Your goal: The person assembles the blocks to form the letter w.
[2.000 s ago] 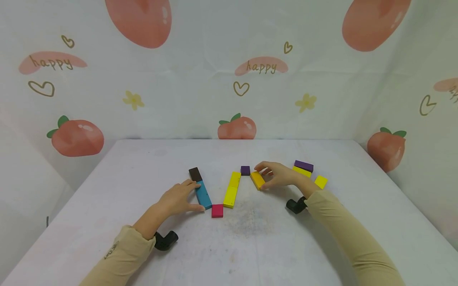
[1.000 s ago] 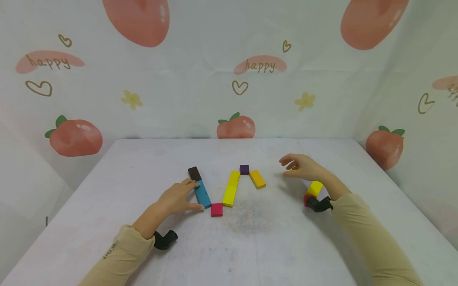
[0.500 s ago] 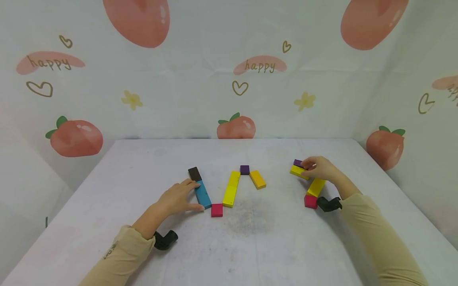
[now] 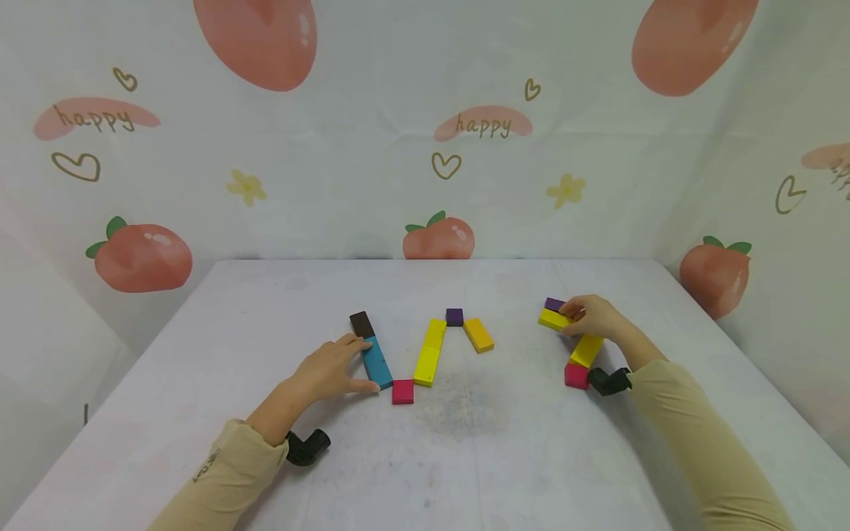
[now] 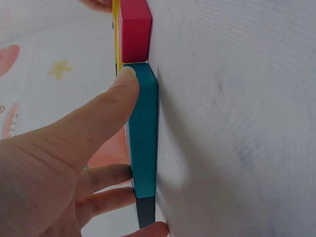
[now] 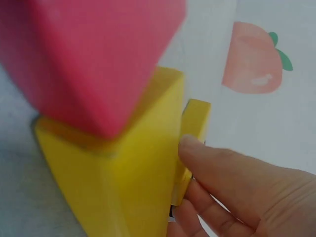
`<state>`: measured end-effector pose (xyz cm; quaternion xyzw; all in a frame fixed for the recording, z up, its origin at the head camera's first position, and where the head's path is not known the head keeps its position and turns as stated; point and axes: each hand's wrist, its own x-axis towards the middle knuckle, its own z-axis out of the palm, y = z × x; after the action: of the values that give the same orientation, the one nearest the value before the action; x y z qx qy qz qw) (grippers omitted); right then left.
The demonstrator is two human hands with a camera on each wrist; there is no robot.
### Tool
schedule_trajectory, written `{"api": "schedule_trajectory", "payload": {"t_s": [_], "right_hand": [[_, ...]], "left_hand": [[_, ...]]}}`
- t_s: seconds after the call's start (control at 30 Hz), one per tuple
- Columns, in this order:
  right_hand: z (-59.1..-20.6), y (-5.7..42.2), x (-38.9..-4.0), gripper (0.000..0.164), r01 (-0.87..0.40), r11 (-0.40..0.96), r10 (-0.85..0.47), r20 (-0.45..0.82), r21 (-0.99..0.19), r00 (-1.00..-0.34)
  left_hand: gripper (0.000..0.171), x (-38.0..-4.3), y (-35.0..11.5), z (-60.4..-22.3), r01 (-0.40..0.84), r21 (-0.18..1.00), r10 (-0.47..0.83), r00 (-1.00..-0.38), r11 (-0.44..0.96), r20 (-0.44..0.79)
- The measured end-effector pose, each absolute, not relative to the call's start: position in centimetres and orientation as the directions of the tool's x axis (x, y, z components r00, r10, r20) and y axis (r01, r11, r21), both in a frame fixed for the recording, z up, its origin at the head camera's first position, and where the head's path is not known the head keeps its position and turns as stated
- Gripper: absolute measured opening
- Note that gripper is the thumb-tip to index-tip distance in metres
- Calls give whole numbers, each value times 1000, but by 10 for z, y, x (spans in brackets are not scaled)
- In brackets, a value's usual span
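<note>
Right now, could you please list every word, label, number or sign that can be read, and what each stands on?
"happy": left pink patch on the backdrop, head view.
"happy": middle pink patch, same backdrop.
Ending "ppy", tilted: a pink patch in the left wrist view.
Right-edge pink patch: lettering cut off.
Left sleeve: print too small to read.

"happy" is standing on the left pink patch and the middle pink patch of the backdrop; a right-edge patch is showing cut-off letters; lettering on the left sleeve is appearing unreadably small
</note>
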<state>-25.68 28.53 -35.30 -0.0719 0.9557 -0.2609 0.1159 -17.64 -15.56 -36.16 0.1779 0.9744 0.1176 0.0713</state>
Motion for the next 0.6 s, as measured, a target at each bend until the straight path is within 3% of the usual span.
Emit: {"api": "schedule_trajectory", "payload": {"t_s": [0.6], "right_hand": [[-347, 276, -252, 39, -150, 862, -230, -110, -483, -967]], "left_hand": [[77, -175, -155, -359, 332, 260, 367, -925, 907, -96]]}}
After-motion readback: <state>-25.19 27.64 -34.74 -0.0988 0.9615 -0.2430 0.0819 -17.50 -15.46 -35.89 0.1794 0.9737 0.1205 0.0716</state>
